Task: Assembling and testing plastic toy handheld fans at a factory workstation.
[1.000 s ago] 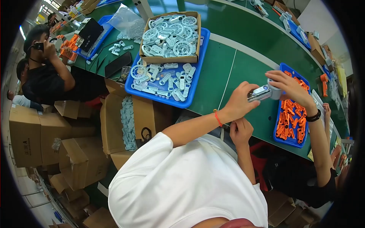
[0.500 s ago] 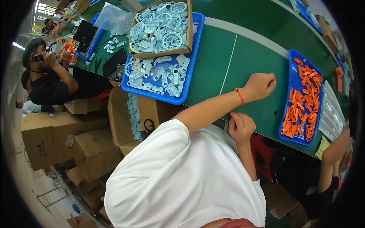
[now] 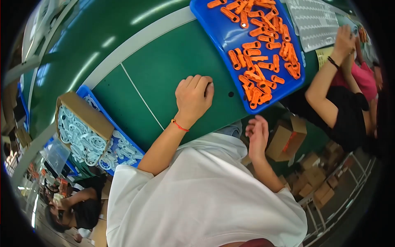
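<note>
On the green table [image 3: 158, 61] rests my left hand [image 3: 194, 98], curled into a loose fist, a red cord bracelet on its wrist. A dark hollow shows between thumb and fingers, and no object is visible in it. My right hand [image 3: 258, 132] hangs at the table's near edge, fingers slightly bent and apart, holding nothing. Just beyond it is the near corner of a blue tray [image 3: 222, 31] with many small orange plastic clip-like parts [image 3: 263, 61]. A small black disc [image 3: 231, 94] lies between my left hand and this tray.
At left, a cardboard box [image 3: 88, 113] of pale blue plastic parts stands on another blue tray [image 3: 133, 145]. A clear blister sheet [image 3: 312, 24] lies beyond the orange parts. A co-worker's arm [image 3: 329, 74] is at right, another person [image 3: 78, 203] at lower left. An open carton [image 3: 288, 140] stands below the table.
The view has swung right, bringing the orange-part tray nearer the middle. My right hand's fingers have come apart from a bunched pose. My left hand stays curled on the table.
</note>
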The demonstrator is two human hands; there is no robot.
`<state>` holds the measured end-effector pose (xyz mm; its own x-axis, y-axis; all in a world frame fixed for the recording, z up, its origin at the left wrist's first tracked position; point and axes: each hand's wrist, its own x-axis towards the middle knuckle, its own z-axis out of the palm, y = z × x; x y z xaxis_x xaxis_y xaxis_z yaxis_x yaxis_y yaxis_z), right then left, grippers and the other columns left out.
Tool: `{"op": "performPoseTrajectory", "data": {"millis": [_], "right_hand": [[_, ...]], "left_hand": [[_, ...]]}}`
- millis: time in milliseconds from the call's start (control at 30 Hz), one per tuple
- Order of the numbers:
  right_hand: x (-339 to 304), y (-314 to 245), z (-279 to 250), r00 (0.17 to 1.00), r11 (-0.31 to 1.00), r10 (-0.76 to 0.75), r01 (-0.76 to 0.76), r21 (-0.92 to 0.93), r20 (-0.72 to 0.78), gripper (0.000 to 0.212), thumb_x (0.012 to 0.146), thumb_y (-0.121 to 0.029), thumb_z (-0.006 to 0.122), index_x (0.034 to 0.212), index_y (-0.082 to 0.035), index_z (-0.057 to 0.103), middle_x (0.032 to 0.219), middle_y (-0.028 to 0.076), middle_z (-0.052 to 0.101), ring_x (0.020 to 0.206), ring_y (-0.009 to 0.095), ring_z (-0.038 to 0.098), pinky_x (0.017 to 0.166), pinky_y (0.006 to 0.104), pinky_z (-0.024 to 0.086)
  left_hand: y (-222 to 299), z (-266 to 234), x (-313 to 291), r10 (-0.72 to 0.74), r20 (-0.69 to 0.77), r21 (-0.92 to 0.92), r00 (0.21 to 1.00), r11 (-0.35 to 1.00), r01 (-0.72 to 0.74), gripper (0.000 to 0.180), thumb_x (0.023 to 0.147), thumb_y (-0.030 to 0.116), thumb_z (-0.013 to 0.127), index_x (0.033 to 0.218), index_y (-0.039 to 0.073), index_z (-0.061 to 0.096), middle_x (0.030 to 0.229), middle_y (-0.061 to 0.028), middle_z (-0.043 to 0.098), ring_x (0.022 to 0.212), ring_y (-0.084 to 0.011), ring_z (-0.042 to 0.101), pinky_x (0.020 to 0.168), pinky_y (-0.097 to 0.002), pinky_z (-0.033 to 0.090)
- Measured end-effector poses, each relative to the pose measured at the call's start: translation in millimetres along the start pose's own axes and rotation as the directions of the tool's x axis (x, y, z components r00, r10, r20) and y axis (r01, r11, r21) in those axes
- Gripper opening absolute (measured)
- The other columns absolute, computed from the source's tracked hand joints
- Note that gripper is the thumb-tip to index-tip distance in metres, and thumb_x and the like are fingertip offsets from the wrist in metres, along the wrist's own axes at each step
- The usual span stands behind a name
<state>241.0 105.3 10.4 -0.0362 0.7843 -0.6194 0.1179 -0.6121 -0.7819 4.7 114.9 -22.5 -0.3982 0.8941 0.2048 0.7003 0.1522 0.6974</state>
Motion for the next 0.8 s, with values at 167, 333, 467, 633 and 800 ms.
{"op": "performPoseTrajectory", "data": {"millis": [167, 333, 467, 633, 800], "right_hand": [[35, -48, 13, 0.980, 0.987, 0.161, -0.163, -0.006, -0.116, 0.030, 0.095, -0.035, 0.044, 0.100, -0.008, 0.055, 0.080, -0.001, 0.055, 0.071, 0.008, 0.052, 0.060, 0.0216, 0.040], [50, -44, 10, 0.984, 0.970, 0.162, -0.174, -0.168, -0.081, 0.027, 0.091, -0.033, 0.052, 0.091, -0.007, 0.059, 0.079, -0.001, 0.060, 0.068, 0.007, 0.053, 0.057, 0.0199, 0.038], [31, -38, 7, 0.957, 0.963, 0.267, -0.268, -0.005, 0.110, 0.026, 0.086, -0.021, 0.057, 0.104, -0.003, 0.060, 0.097, 0.003, 0.064, 0.087, 0.013, 0.060, 0.077, 0.0277, 0.048], [13, -34, -10, 0.934, 0.877, 0.205, -0.308, 0.369, 0.293, 0.052, 0.077, -0.002, 0.054, 0.127, -0.006, 0.039, 0.120, 0.009, 0.053, 0.101, 0.021, 0.058, 0.077, 0.0358, 0.053], [29, 4, -70, 0.908, 0.898, 0.049, -0.222, 0.380, 0.416, 0.069, 0.070, -0.002, 0.059, 0.133, -0.010, 0.032, 0.114, 0.010, 0.054, 0.095, 0.021, 0.059, 0.067, 0.0354, 0.054]], "left_hand": [[-1, 2, -2, 0.027, 0.008, 0.016, 1.000, 0.999, -0.028, 0.006, 0.070, 0.006, 0.062, 0.073, 0.009, 0.058, 0.066, -0.0012, 0.052, 0.058, -0.0180, 0.049, 0.054, -0.0311, 0.037], [-1, 6, 0, 0.049, 0.040, 0.020, 0.998, 0.999, -0.049, 0.007, 0.070, 0.006, 0.062, 0.074, 0.009, 0.057, 0.066, -0.0028, 0.053, 0.059, -0.0200, 0.050, 0.054, -0.0327, 0.037], [6, 6, 6, 0.037, 0.026, 0.056, 0.999, 0.998, -0.039, 0.005, 0.071, 0.005, 0.060, 0.074, 0.007, 0.057, 0.066, -0.0071, 0.053, 0.060, -0.0250, 0.051, 0.055, -0.0356, 0.039], [6, 3, -21, -0.222, -0.038, -0.039, 0.974, 0.975, 0.220, 0.009, 0.083, 0.009, 0.057, 0.088, 0.001, 0.060, 0.082, -0.0120, 0.058, 0.075, -0.0236, 0.055, 0.071, -0.0332, 0.045], [2, -1, -46, -0.458, -0.081, -0.276, 0.885, 0.864, 0.422, 0.024, 0.091, 0.015, 0.051, 0.106, -0.004, 0.053, 0.094, -0.0078, 0.057, 0.085, -0.0171, 0.051, 0.079, -0.0293, 0.043]]}}
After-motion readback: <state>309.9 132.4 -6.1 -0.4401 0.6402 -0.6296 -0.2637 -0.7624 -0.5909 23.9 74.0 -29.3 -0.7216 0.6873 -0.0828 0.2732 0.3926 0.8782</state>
